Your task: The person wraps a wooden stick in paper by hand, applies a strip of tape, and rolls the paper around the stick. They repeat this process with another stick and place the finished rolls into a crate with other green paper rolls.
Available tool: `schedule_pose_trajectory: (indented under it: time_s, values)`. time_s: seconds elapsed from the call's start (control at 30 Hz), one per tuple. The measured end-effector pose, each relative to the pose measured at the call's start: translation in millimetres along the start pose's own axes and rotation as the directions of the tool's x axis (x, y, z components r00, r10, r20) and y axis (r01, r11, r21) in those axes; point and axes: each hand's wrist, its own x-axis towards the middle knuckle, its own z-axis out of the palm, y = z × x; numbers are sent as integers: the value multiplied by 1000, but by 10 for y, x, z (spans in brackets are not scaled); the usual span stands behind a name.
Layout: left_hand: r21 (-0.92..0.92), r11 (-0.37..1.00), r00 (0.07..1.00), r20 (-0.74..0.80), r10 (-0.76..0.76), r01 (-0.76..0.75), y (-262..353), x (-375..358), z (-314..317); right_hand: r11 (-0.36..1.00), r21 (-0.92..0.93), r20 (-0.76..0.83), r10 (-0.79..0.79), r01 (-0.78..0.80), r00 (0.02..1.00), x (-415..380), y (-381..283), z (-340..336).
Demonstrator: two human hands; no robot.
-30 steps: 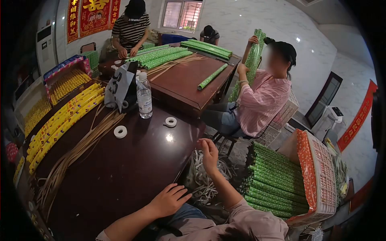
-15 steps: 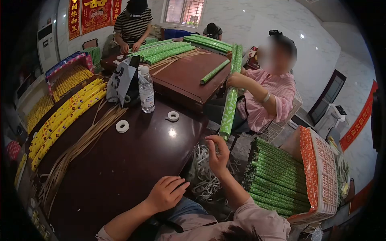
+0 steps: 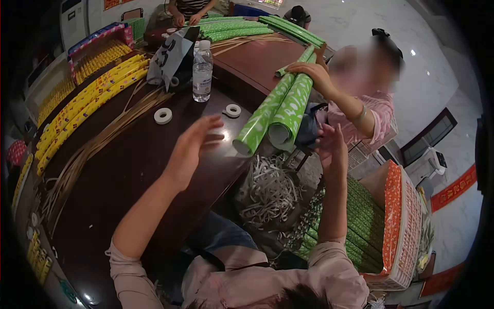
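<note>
Two green patterned tubes (image 3: 266, 114) point toward me, their ends over the table's right edge. A person in a pink striped top has a hand (image 3: 315, 77) around them farther up. My left hand (image 3: 194, 147) is raised above the dark table, left of the tube ends, fingers apart and holding nothing. To the right of the tubes my right hand (image 3: 332, 147) is up with its fingers spread, touching nothing. White tape rolls (image 3: 163, 116) lie on the table near a water bottle (image 3: 202, 74).
Yellow tubes (image 3: 92, 100) and thin brown strips (image 3: 98, 141) lie at the left. A basket (image 3: 406, 232) with green tubes stands at the right, beside shredded paper (image 3: 270, 190). Another person in stripes (image 3: 190, 7) works at the far table (image 3: 247, 56).
Both my hands have risen and moved forward, farther apart. The co-worker's green tubes have tipped from upright toward me. The head view has shifted.
</note>
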Motion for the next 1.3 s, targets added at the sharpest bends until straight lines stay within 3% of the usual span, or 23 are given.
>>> schedule_pose_trajectory:
  time_s: [0.07, 0.13, 0.17, 0.2, 0.23, 0.27, 0.33, 0.43, 0.6, 0.67, 0.8, 0.87, 0.93, 1.13, 1.23, 1.3]
  values:
    - [-132, 980, 988, 52, -143, 149, 296, 254, 5, 958, 135, 275, 211, -254, 938, 289, 95, 56]
    - [69, 956, 943, 158, -292, 285, 472, 511, 15, 937, 130, 416, 244, -323, 876, 302, 48, 379]
    - [199, 915, 900, 201, -388, 350, 496, 590, 40, 878, 199, 435, 319, -435, 842, 274, 95, 597]
    - [337, 856, 882, 128, -454, 393, 472, 624, 133, 887, 147, 433, 341, -438, 835, 242, 225, 712]
    - [461, 807, 867, 142, -478, 369, 328, 666, 176, 894, 97, 426, 359, -437, 830, 199, 358, 807]
    - [578, 745, 851, 157, -501, 333, 183, 697, 214, 829, 167, 510, 391, -534, 766, 150, 455, 887]
    - [543, 746, 813, 183, -553, 385, -108, 652, 286, 819, 187, 478, 406, -542, 779, 92, 695, 894]
    - [507, 790, 846, 196, -496, 345, -399, 589, 303, 832, 230, 352, 413, -505, 840, -61, 914, 905]
    - [566, 768, 878, 151, -455, 300, -438, 473, 340, 837, 252, 363, 384, -486, 849, -308, 945, 963]
    - [636, 723, 870, 160, -466, 270, -471, 462, 291, 860, 218, 263, 404, -462, 876, -401, 937, 1039]
    - [840, 525, 895, 126, -429, 134, -409, 265, 166, 840, 259, 271, 411, -477, 871, -504, 1188, 1058]
    - [892, 450, 908, 152, -390, 43, -369, 115, 80, 888, 179, 296, 362, -423, 884, -627, 1215, 1112]
    - [917, 396, 892, 132, -433, 57, -163, -72, -22, 903, 157, 304, 341, -399, 890, -867, 1122, 1233]
    - [977, 213, 861, 82, -501, 31, 97, -773, -455, 817, 325, 351, 364, -476, 863, -1390, 1276, 1456]
    - [992, 127, 872, 83, -483, -23, 151, -1129, -810, 802, 243, 374, 441, -545, 816, -1712, 1257, 1615]
    - [996, 43, 932, 90, -352, -79, 207, -1382, -1021, 771, 258, 443, 441, -582, 781, -2008, 1154, 1734]
